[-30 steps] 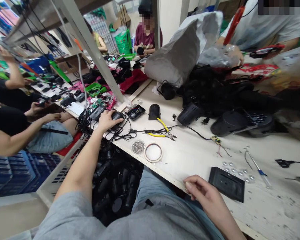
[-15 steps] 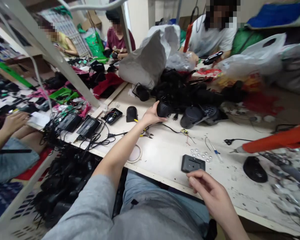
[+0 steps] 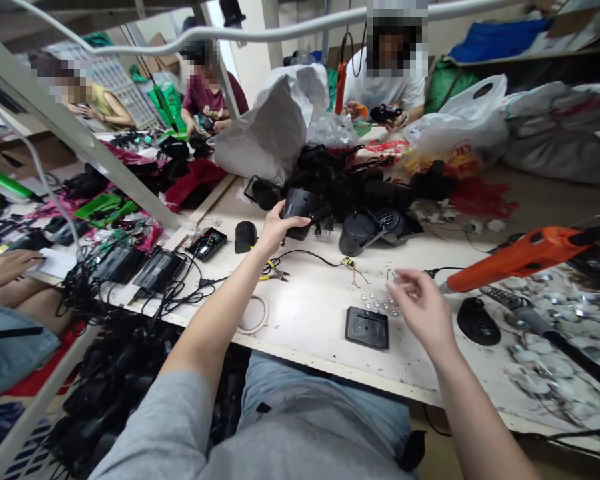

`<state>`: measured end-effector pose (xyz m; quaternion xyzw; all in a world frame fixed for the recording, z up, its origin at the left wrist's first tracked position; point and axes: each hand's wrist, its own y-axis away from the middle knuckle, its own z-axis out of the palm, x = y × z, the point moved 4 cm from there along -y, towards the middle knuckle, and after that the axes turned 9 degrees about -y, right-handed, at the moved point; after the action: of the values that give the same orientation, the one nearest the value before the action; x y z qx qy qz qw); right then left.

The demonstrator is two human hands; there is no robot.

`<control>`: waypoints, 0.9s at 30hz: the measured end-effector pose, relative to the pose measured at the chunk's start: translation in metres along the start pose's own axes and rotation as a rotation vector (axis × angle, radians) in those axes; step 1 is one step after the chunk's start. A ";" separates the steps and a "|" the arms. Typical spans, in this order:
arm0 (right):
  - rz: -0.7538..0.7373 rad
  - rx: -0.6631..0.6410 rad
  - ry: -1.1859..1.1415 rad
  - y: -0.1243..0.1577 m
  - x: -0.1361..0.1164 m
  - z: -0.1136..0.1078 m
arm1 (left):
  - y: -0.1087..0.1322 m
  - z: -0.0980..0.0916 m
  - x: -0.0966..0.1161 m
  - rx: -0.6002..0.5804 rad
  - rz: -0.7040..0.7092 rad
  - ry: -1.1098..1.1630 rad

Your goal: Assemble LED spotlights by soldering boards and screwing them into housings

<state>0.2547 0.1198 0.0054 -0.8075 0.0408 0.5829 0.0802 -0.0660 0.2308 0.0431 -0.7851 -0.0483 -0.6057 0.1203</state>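
Note:
My left hand [image 3: 276, 229] grips a black cylindrical plastic housing [image 3: 301, 201] with thumb and fingers, at the edge of a heap of black parts. My right hand [image 3: 423, 308] is over the bench with fingers curled and pinched, a thin wire loop showing by the fingertips; whether they hold it is hidden. Small clear round pieces [image 3: 375, 304] lie beside that hand. Left of it rests a flat black rectangular plastic tray [image 3: 367, 328]. A small circuit board [image 3: 349, 263] with a cord lies behind. Yellow-handled cutters [image 3: 276, 272] sit beneath my left wrist.
An orange power screwdriver [image 3: 520, 257] hangs in from the right above a black oval part [image 3: 479, 321]. Wired white pieces [image 3: 545, 373] spread at far right. A tape roll [image 3: 255, 315] lies near the front edge. Co-workers sit across and at left.
My left hand has lifted the black housing slightly and tilted it out of the heap. My right hand has moved forward, from the rectangular tray to the clear pieces. The view has shifted.

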 end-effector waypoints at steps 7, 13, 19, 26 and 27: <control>-0.383 -0.049 0.578 -0.092 -0.035 0.072 | 0.027 -0.004 -0.004 -0.099 -0.099 -0.048; -0.383 -0.107 0.691 -0.125 -0.048 0.098 | 0.035 -0.019 -0.036 0.025 -0.185 -0.256; -0.527 0.232 0.421 -0.125 -0.079 0.055 | 0.014 -0.021 -0.051 0.071 -0.049 -0.482; -0.697 0.271 -0.047 -0.139 -0.132 0.018 | -0.004 -0.014 -0.056 -0.063 0.124 -0.736; -0.722 0.225 -0.058 -0.141 -0.139 0.018 | -0.003 -0.014 -0.055 -0.051 0.117 -0.770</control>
<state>0.2166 0.2578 0.1438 -0.7391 -0.1851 0.5317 0.3697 -0.0941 0.2346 -0.0066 -0.9592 -0.0298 -0.2597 0.1080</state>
